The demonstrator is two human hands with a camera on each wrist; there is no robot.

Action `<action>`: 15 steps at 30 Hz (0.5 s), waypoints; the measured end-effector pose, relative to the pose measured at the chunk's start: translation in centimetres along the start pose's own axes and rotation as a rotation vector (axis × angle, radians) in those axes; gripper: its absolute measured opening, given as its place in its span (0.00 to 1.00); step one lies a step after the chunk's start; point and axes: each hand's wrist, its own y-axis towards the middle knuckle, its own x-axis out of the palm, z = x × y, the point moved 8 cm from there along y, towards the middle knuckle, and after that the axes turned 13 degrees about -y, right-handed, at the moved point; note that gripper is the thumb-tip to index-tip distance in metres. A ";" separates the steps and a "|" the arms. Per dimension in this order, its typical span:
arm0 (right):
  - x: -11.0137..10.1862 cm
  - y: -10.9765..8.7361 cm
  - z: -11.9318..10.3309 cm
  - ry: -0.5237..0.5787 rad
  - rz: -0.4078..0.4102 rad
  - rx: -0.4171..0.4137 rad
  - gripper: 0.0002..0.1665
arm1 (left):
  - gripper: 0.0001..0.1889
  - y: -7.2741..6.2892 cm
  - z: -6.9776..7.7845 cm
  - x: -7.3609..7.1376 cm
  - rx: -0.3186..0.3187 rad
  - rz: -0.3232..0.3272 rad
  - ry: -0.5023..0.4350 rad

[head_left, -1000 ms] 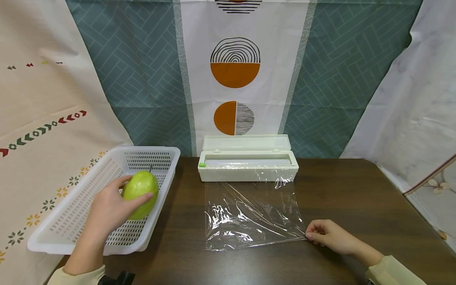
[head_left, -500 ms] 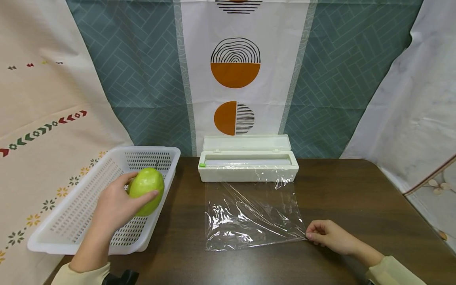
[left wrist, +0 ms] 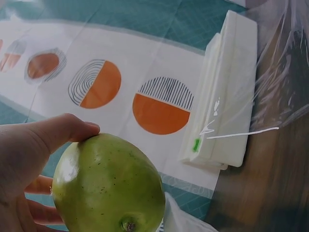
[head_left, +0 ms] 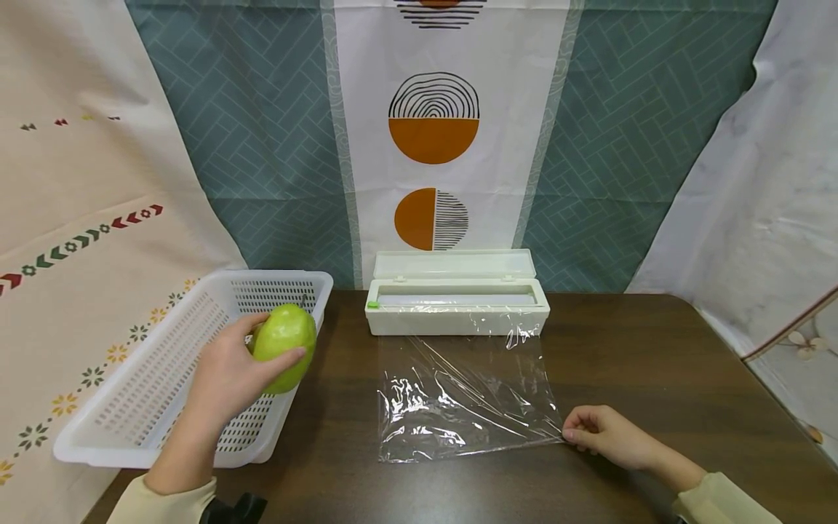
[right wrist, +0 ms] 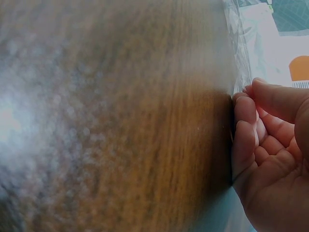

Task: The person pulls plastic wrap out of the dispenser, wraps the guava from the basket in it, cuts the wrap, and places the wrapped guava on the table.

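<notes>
My left hand grips a green pear between thumb and fingers, over the right side of a white perforated basket. In the left wrist view, the pear shows speckled skin and a dark spot at one end. A sheet of clear plastic wrap lies pulled out over the table from a white wrap dispenser, whose lid stands up. My right hand pinches the near right corner of the wrap. Thumb and forefinger meet on that corner in the right wrist view, the other fingers curled beside the tabletop.
The dark wooden table carries the basket at left and the dispenser at the back middle. A green cutter slider sits at the dispenser's left end. Patterned cloth hangs right behind the dispenser.
My left hand has carried the pear right and slightly up, from inside the basket to its right rim. The right hand and wrap have stayed in place.
</notes>
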 end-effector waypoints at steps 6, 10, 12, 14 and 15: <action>0.1 0.0 -0.1 0.005 -0.003 -0.002 0.09 | 0.39 0.0 0.6 0.9 0.004 -0.022 -0.020; 0.1 0.0 -0.1 0.000 -0.002 -0.003 0.09 | 0.39 0.1 0.7 1.6 -0.016 -0.047 -0.039; 0.0 0.0 -0.1 0.000 -0.003 -0.001 0.09 | 0.39 0.1 0.8 1.9 -0.017 -0.055 -0.043; 0.1 0.0 -0.1 -0.001 -0.003 -0.003 0.09 | 0.38 0.2 0.9 2.3 -0.012 -0.059 -0.042; 0.1 0.0 -0.1 -0.001 -0.003 -0.005 0.09 | 0.38 0.3 0.9 2.4 -0.007 -0.060 -0.044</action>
